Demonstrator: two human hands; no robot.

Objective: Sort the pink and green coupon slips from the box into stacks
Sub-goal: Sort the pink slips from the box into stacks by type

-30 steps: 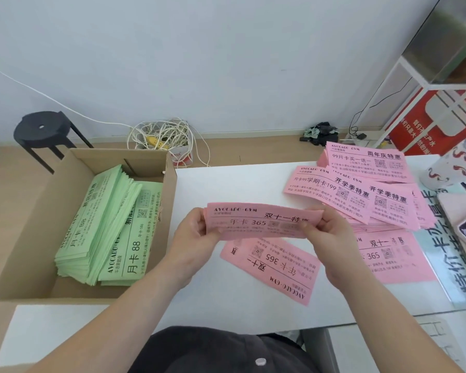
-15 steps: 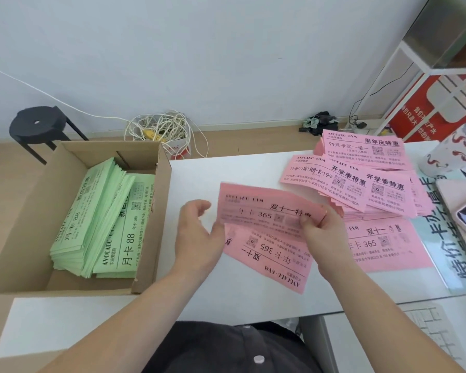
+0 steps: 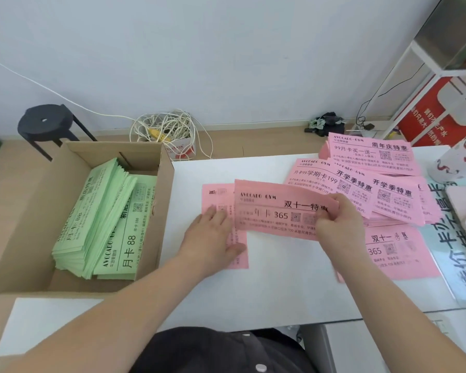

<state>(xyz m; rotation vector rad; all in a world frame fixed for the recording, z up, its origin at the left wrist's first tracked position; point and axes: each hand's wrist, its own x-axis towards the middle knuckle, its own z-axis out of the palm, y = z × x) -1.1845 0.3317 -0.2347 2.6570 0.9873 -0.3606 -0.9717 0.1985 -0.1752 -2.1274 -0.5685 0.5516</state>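
My right hand [image 3: 335,224] pinches the right end of a pink coupon slip [image 3: 275,208], held level just above the white table [image 3: 267,289]. My left hand [image 3: 213,235] lies flat with straight fingers on another pink slip [image 3: 237,254], which lies lengthwise on the table and is partly covered by the held slip. Piles of pink slips [image 3: 366,181] lie fanned at the right, with one more pink pile [image 3: 393,251] in front of them. Stacks of green slips [image 3: 105,219] fill the open cardboard box [image 3: 35,211] at the left.
A white patterned cup [image 3: 457,160] and a printed sheet [image 3: 447,238] sit at the table's right edge. Beyond the table stand a black stool [image 3: 47,122], a tangle of white cable [image 3: 167,130] and a white shelf frame [image 3: 414,63] with red boxes.
My left hand let go of the held pink slip and came down flat on the slip on the table, which has turned from diagonal to lengthwise. My right hand carried its slip slightly right.
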